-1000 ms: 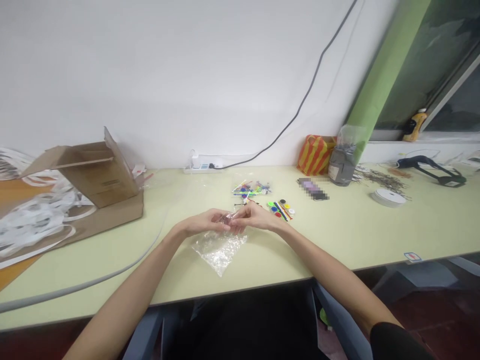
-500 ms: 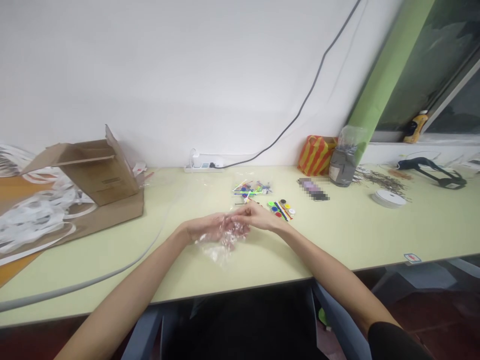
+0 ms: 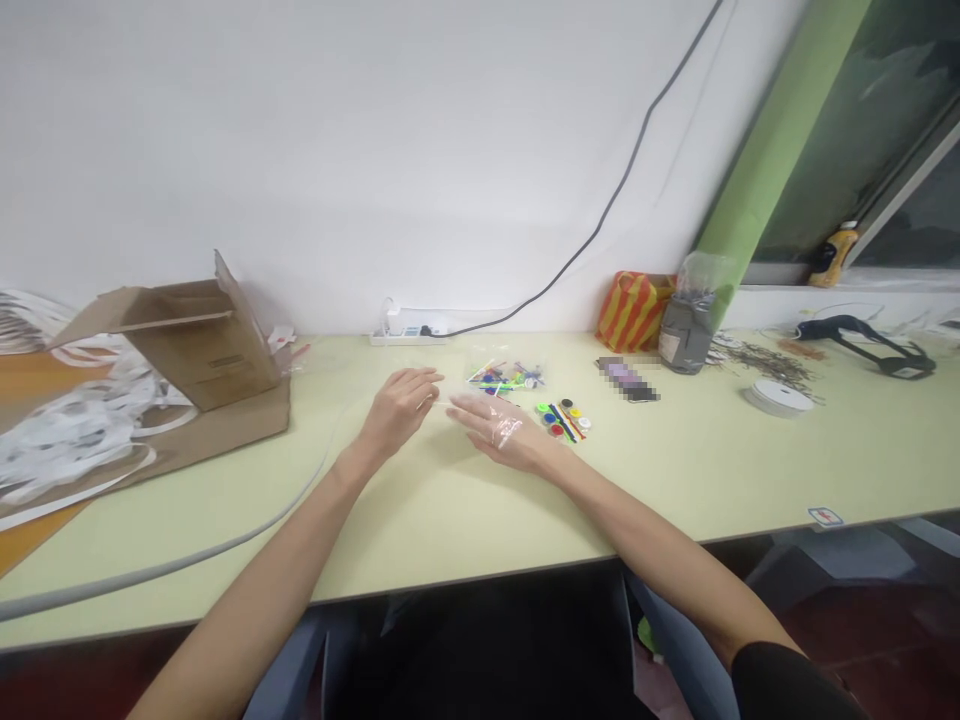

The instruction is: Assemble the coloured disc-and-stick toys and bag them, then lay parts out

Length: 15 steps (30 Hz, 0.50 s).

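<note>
While right hand (image 3: 493, 430) extends, clear bag (image 3: 508, 429) overlies fingers (image 3: 466, 408).

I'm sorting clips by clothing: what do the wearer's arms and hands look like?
A black sleeve shows on the right arm; both forearms are bare. No watch or bracelet shows by the left hand or right hand. Any left sleeve is out of view.

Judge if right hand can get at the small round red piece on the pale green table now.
Probably yes: the red piece lies close beside the right hand, nothing visible between them. The clear, shiny plastic film over that hand may hamper gripping, though.
</note>
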Motion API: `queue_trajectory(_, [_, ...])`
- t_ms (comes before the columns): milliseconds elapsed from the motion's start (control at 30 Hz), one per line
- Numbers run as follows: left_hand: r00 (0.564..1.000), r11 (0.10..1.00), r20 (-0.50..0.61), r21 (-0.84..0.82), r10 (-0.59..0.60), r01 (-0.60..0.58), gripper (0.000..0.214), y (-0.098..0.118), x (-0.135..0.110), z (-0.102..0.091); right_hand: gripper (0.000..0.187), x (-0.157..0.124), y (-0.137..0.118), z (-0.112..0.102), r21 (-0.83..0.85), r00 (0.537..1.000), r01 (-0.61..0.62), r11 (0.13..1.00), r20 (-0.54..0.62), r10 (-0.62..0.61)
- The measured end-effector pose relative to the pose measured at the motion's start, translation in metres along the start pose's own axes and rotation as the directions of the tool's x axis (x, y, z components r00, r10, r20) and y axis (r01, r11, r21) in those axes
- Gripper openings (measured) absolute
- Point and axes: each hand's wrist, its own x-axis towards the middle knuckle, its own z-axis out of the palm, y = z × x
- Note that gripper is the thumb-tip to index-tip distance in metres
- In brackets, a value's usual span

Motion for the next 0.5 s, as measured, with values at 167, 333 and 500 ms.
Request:
queue_trajectory(167, [0.996, 0.991, 0.012, 0.096, 0.090, -0.091, 0.021, -0.001, 0.002, -0.007, 0.050, 0.000, -0.002, 0.002, -0.001, 0.998, -0.050, 0.999, 0.048, 0.050])
queue_trajectory(333, [0.992, 0.979, 0.040, 0.160, 0.120, -0.125, 0.023, -0.009, 0.001, -0.011, 0.043, 0.003, -0.002, -0.006, 0.025, 0.998, -0.019, 1.000, 0.053, 0.017])
queue_trajectory(500, [0.991, 0.977, 0.062, 0.170, 0.123, -0.132, 0.043, -0.006, -0.001, -0.010, 0.045, 0.005, -0.003, -0.008, -0.054, 0.997, 0.006, 0.999, 0.078, -0.002])
